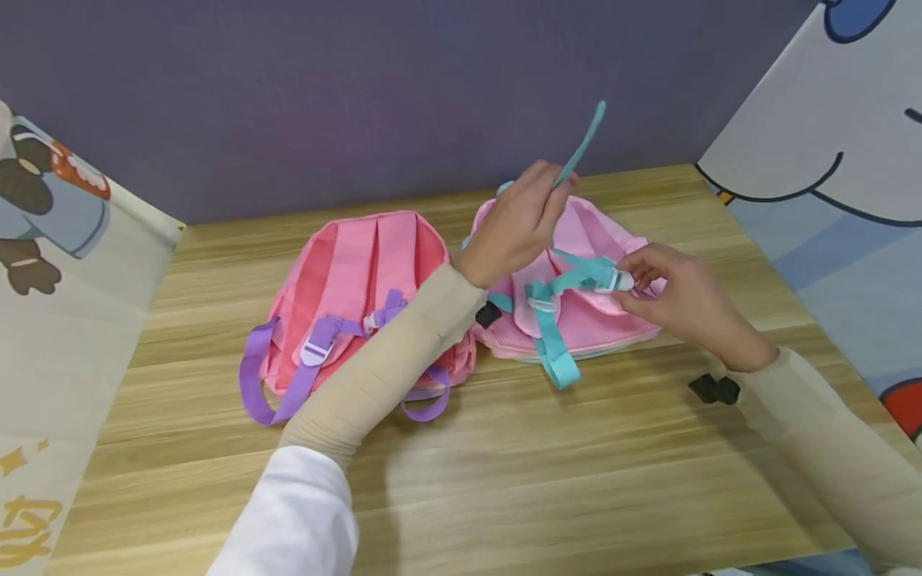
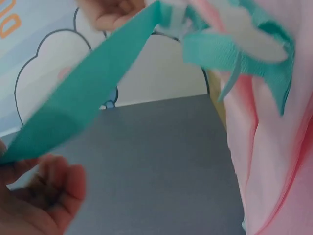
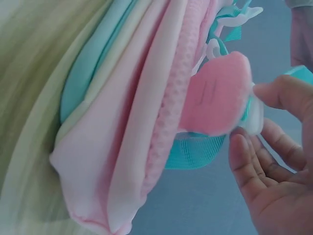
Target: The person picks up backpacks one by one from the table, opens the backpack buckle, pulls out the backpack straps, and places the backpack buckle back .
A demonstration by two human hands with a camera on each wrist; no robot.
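A light pink backpack [image 1: 601, 228] lies straps-up on the wooden table, with teal webbing on its shoulder straps. Between thumb and fingers, my left hand [image 1: 515, 220] grips a teal strap [image 2: 93, 93], raised above the bag and stretched taut in the left wrist view. My right hand [image 1: 677, 292] pinches a white plastic buckle [image 3: 255, 117] at the end of a pink padded shoulder strap [image 3: 215, 98]. Beside it, the other shoulder strap carries a white slider [image 1: 542, 305], its teal webbing [image 1: 558, 360] looping down over the bag's lower edge.
To the left lies a darker pink backpack [image 1: 353, 256] with purple straps [image 1: 255, 376], partly covered by my left forearm. A dark grey panel [image 1: 360, 104] rises behind the wooden table [image 1: 490, 480]. Cartoon-printed panels [image 1: 814, 136] flank it.
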